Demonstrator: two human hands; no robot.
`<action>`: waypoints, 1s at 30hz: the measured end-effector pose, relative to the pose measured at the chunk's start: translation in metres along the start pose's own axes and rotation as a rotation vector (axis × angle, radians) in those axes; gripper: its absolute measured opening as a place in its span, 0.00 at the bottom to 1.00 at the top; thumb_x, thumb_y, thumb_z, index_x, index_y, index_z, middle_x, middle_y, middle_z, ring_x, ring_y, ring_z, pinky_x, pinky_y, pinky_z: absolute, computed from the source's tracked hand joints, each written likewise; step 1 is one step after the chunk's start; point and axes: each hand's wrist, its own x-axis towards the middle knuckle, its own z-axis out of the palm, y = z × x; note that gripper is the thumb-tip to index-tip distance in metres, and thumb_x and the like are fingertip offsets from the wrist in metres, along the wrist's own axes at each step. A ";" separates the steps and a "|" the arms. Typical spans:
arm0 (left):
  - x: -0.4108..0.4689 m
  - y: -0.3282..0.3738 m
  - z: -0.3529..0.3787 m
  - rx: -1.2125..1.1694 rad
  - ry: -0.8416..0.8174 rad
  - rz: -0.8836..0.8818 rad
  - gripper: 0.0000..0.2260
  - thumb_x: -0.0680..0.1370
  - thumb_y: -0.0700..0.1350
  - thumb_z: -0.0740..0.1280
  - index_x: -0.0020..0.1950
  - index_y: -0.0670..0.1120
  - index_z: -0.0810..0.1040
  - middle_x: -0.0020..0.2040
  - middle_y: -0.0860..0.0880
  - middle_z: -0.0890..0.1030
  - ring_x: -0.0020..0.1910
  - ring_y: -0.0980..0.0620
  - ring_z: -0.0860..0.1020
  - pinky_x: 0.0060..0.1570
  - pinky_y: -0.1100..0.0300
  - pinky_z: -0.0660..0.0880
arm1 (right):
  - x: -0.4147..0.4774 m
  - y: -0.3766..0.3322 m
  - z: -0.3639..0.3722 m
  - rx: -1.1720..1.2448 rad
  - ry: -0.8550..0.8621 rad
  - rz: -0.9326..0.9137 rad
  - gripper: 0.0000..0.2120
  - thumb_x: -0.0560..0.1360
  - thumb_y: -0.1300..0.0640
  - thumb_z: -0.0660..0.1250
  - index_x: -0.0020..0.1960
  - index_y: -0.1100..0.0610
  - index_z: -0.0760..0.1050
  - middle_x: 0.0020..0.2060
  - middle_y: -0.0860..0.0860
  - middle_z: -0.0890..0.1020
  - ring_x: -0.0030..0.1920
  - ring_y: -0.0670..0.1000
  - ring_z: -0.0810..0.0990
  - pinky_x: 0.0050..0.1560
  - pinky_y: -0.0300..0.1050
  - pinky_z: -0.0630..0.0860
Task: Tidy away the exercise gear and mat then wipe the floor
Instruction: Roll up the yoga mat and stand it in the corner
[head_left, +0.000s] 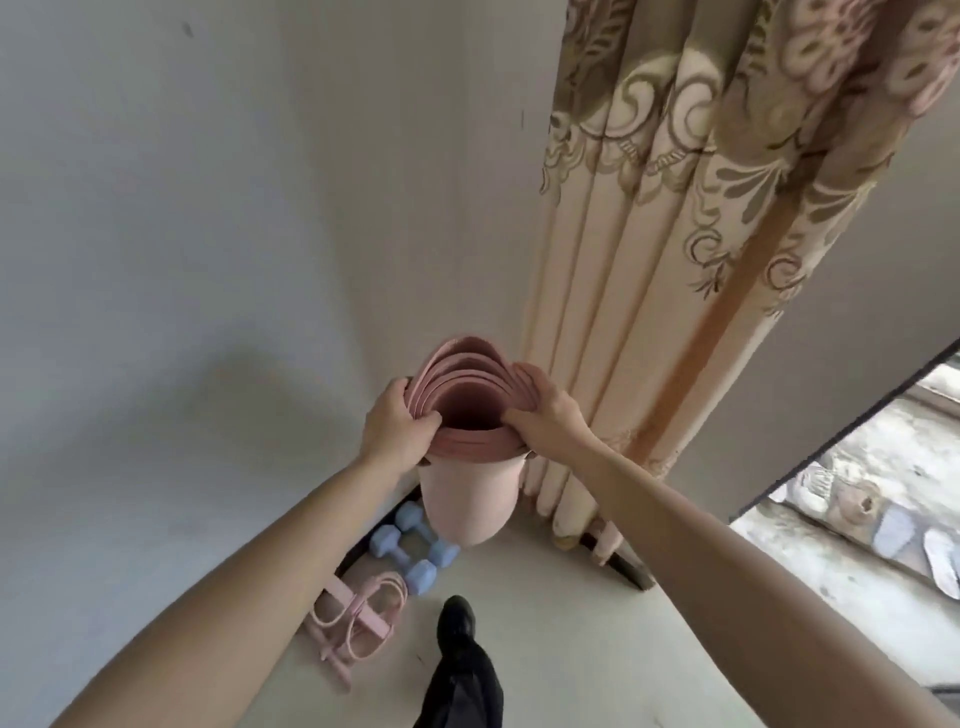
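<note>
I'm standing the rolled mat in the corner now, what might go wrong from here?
1. The rolled mat has loose, spread layers at the top, where the left hand and right hand grip it. Once released, it may unroll or slump.
2. Its lower end is close to the blue dumbbells. It could land on one and tip.
3. The pink pull rope lies near the shoe, a likely trip hazard.

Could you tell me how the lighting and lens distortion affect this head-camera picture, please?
Head view: soft, even daylight, seemingly from the doorway, with no glare; a faint shadow falls on the wall left of the mat; wide-angle distortion splays the forearms and tilts the curtain; the whole picture is slightly soft.
</note>
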 end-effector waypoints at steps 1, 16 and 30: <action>0.024 -0.009 0.004 -0.011 -0.008 -0.019 0.13 0.72 0.39 0.68 0.56 0.47 0.74 0.46 0.48 0.79 0.40 0.44 0.81 0.25 0.49 0.80 | 0.027 0.005 0.007 -0.004 -0.020 0.022 0.32 0.72 0.57 0.69 0.74 0.43 0.65 0.56 0.49 0.78 0.49 0.51 0.78 0.33 0.29 0.74; 0.277 -0.166 0.097 0.139 -0.178 -0.370 0.19 0.71 0.47 0.65 0.62 0.57 0.73 0.50 0.58 0.82 0.49 0.55 0.81 0.47 0.58 0.77 | 0.298 0.117 0.122 0.034 -0.275 0.262 0.34 0.65 0.64 0.71 0.70 0.50 0.72 0.56 0.46 0.82 0.58 0.49 0.80 0.60 0.45 0.76; 0.366 -0.294 0.203 0.108 -0.020 -0.456 0.11 0.80 0.49 0.63 0.62 0.53 0.74 0.51 0.58 0.80 0.48 0.57 0.78 0.47 0.61 0.74 | 0.422 0.274 0.206 -0.008 -0.313 0.199 0.35 0.72 0.50 0.69 0.77 0.48 0.62 0.68 0.47 0.77 0.66 0.48 0.76 0.67 0.48 0.73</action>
